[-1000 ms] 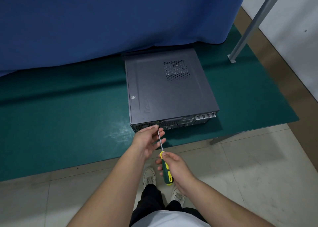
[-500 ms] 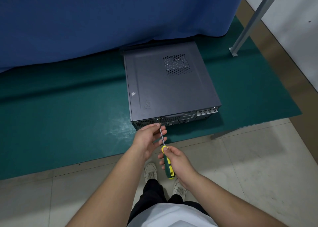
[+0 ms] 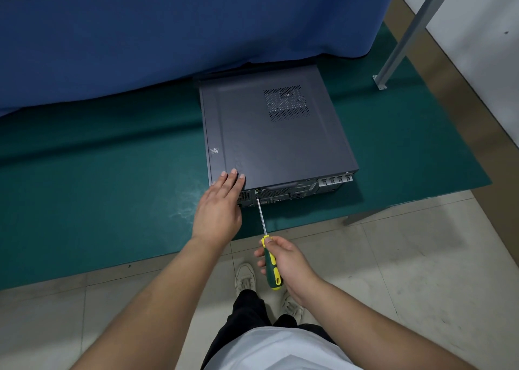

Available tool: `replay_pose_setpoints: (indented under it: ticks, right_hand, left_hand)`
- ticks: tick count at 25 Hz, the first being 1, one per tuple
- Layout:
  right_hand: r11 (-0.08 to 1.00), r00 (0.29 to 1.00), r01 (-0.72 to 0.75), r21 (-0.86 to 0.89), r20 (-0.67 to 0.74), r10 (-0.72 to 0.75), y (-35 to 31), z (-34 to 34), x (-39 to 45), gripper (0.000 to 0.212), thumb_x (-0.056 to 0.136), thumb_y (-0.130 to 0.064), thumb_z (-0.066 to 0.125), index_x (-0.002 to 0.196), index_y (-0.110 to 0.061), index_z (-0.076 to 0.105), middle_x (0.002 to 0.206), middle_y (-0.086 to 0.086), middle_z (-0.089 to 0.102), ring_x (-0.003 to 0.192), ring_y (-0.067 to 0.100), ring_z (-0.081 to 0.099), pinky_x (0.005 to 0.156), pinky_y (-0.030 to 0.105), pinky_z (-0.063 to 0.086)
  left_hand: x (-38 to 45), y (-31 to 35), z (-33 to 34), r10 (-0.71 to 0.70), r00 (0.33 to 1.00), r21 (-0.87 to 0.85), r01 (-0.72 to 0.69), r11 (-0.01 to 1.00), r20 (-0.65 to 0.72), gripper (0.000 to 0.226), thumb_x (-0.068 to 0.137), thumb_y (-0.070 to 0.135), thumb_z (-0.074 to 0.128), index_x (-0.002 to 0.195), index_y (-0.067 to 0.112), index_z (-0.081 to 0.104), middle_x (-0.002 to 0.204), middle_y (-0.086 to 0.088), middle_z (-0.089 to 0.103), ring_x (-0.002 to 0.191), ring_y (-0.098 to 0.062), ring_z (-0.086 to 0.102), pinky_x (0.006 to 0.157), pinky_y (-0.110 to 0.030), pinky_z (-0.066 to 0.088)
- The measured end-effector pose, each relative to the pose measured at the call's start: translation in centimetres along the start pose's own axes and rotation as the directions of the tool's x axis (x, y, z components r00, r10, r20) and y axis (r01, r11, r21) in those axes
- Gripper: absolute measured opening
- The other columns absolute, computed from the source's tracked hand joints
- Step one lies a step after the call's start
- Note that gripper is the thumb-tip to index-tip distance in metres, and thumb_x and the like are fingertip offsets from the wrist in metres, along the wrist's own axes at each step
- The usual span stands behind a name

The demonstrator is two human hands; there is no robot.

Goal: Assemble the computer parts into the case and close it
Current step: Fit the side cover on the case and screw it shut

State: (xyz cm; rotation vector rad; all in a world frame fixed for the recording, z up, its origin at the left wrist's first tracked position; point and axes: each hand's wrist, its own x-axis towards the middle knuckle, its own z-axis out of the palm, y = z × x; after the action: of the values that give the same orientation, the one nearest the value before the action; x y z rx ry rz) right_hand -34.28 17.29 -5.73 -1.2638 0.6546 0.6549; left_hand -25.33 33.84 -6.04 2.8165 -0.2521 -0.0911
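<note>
- The right hand [image 3: 286,265] grasps the green-and-yellow handle of a screwdriver [image 3: 270,263], fingers curled round it, thumb near the top of the handle.
- The screwdriver's metal shaft runs up and slightly left from the handle; its tip meets the rear panel of the computer case [image 3: 278,136] just under the lid's near edge, at what looks like a small screw, too small to make out clearly.
- The left hand [image 3: 220,209] lies released, fingers straight and flat, fingertips resting on the near-left corner of the case lid.
- The case lies flat with its lid on, a vent grille [image 3: 286,103] toward the far right.
- It sits on a green mat [image 3: 98,187], its far end against a blue curtain [image 3: 168,27].
</note>
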Motion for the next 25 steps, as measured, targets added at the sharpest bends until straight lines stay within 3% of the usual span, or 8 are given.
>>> replay_pose_setpoints:
  ticks: [3,9,15,19,22,25]
  right_hand:
    - [1.000,1.000,-0.007,0.005,0.003,0.007,0.0,0.1,0.0,0.021,0.108,-0.022,0.050,0.112,-0.006,0.063,0.090,0.010,0.069,0.074,0.021,0.060,0.066,0.032,0.052]
    - [1.000,1.000,0.001,0.016,0.000,-0.001,0.0,0.3,0.4,0.020,0.108,-0.022,0.051,0.110,-0.008,0.064,0.088,0.008,0.070,0.071,0.020,0.060,0.065,0.031,0.052]
    - [0.999,1.000,-0.010,0.036,-0.008,0.010,-0.1,0.7,0.4,0.023,0.108,-0.022,0.050,0.115,-0.006,0.064,0.088,0.008,0.072,0.068,0.018,0.061,0.063,0.030,0.052]
    - [0.988,0.999,-0.009,0.154,-0.046,0.016,-0.2,0.7,0.3,0.025,0.107,-0.022,0.053,0.116,-0.003,0.065,0.082,0.013,0.073,0.057,0.017,0.057,0.051,0.027,0.048]
    - [0.961,0.999,-0.045,0.273,-0.004,0.048,-0.4,0.9,0.0,0.022,0.101,-0.021,0.062,0.117,-0.005,0.061,0.081,0.016,0.072,0.054,0.018,0.056,0.046,0.026,0.046]
    - [0.953,0.998,-0.067,0.294,0.015,0.066,-0.2,1.3,-0.3,0.024,0.089,-0.016,0.079,0.103,-0.006,0.062,0.074,0.006,0.068,0.057,0.016,0.058,0.047,0.026,0.048]
  left_hand:
    - [-0.2,-0.2,0.4,0.008,1.000,0.025,-0.008,1.000,0.007,0.069,0.093,0.011,0.053,0.158,0.020,0.033,0.165,-0.001,0.028,0.154,-0.021,0.023,0.124,-0.042,0.025]
    - [-0.5,-0.2,0.5,0.020,0.998,0.074,-0.025,0.997,0.057,0.075,0.096,0.019,0.049,0.163,0.024,0.015,0.169,0.001,0.012,0.157,-0.019,0.009,0.127,-0.037,0.009]
    - [-0.6,-0.1,0.6,0.020,0.998,0.073,-0.024,0.997,0.058,0.077,0.095,0.016,0.049,0.163,0.023,0.013,0.170,-0.001,0.010,0.157,-0.021,0.007,0.128,-0.040,0.009]
    - [-0.6,-0.2,0.6,0.021,0.998,0.075,-0.025,0.997,0.053,0.079,0.094,0.016,0.051,0.163,0.023,0.013,0.170,-0.001,0.011,0.157,-0.022,0.007,0.127,-0.038,0.005]
    - [-0.7,-0.1,0.7,0.019,0.998,0.076,-0.023,0.997,0.055,0.079,0.094,0.016,0.051,0.163,0.023,0.013,0.170,-0.001,0.010,0.157,-0.022,0.007,0.127,-0.038,0.004]
    - [-0.7,-0.1,0.7,0.020,0.998,0.075,-0.024,0.997,0.053,0.080,0.093,0.015,0.051,0.163,0.023,0.013,0.170,-0.001,0.010,0.157,-0.022,0.007,0.127,-0.038,0.004]
